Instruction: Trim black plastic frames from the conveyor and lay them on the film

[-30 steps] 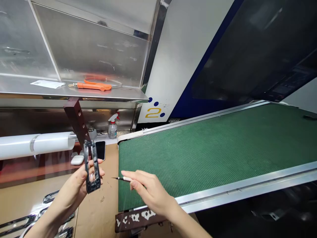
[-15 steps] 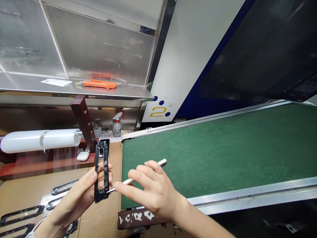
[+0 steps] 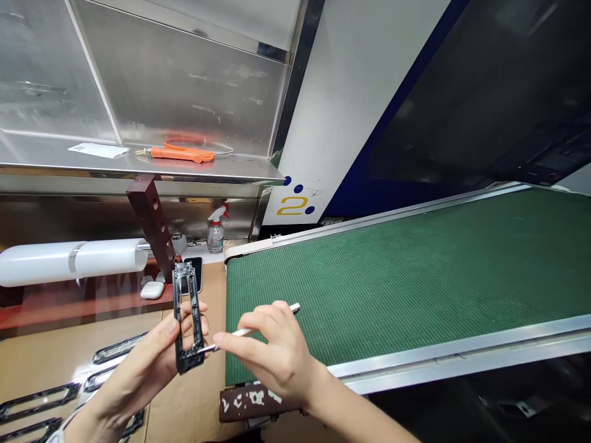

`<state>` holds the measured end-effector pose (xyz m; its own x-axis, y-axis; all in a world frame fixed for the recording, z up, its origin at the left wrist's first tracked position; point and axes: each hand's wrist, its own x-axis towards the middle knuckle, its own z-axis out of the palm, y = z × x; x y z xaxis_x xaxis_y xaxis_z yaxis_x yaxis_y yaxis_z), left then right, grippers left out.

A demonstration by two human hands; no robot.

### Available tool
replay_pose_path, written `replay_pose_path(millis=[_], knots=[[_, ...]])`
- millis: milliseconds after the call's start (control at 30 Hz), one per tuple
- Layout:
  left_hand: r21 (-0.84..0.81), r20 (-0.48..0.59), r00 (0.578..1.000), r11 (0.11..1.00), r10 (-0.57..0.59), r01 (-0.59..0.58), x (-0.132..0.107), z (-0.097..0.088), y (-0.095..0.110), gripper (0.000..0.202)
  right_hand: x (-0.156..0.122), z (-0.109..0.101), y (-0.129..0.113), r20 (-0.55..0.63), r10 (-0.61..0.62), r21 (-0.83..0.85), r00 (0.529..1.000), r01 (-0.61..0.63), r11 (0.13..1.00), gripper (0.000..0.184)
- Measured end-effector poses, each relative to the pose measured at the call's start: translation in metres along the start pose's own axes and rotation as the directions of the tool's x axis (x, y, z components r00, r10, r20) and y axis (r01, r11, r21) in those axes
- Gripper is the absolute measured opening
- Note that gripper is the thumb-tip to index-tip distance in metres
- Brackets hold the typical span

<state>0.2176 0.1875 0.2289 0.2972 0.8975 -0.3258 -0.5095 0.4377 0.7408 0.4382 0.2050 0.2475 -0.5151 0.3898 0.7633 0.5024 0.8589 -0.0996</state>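
Observation:
My left hand (image 3: 154,351) grips a long black plastic frame (image 3: 177,332) with an open slot down its middle, held upright and slightly tilted. Pinched in my right hand (image 3: 277,347) is a slim white pen-like tool (image 3: 242,332) with a thin metal tip. That tip meets the lower right corner of the frame; what exactly it touches there is too small to tell. Several similar black frames (image 3: 39,400) lie on the cardboard-covered table (image 3: 178,412) at lower left, some partly hidden by my left forearm.
A green conveyor belt (image 3: 392,277) with metal rails runs off to the right. Behind the hands are a spray bottle (image 3: 215,237), a phone (image 3: 198,274), a white earbud case (image 3: 152,290) and white film rolls (image 3: 106,257). An orange electric screwdriver (image 3: 182,152) lies on the metal shelf (image 3: 249,169).
My right hand has shifted slightly left and the tool lies at a flatter slant, its tip still at the frame's lower corner. The frame has turned a little. The whole view has shifted slightly.

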Motion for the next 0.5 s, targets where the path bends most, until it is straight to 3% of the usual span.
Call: replay_pose_path(millis=[67, 133, 267, 367, 500], knots=[[0.0, -0.009, 1.0, 1.0, -0.001, 0.001, -0.002, -0.001, 0.001, 0.036, -0.007, 0.009, -0.005, -0.042, 0.161, 0.117, 0.986, -0.155, 0.981, 0.02], [0.003, -0.011, 1.0, 1.0, 0.003, -0.003, -0.004, -0.002, 0.002, 0.038, -0.015, 0.018, -0.013, -0.039, 0.33, 0.289, 0.943, -0.306, 0.907, 0.018], [0.001, -0.029, 1.0, 1.0, 0.007, -0.007, -0.01, -0.008, 0.004, 0.039, -0.023, 0.038, -0.033, 0.127, 0.588, 0.615, 0.799, -0.528, 0.586, 0.024], [-0.009, -0.05, 0.999, 1.0, 0.005, -0.006, -0.016, -0.019, 0.003, 0.04, -0.021, 0.055, -0.05, 0.297, 0.659, 0.693, 0.691, -0.631, 0.349, 0.025], [0.009, -0.035, 0.999, 1.0, 0.005, -0.005, -0.029, -0.039, 0.003, 0.039, -0.01, 0.075, -0.071, 0.455, 0.658, 0.693, 0.6, -0.703, 0.162, 0.037]])
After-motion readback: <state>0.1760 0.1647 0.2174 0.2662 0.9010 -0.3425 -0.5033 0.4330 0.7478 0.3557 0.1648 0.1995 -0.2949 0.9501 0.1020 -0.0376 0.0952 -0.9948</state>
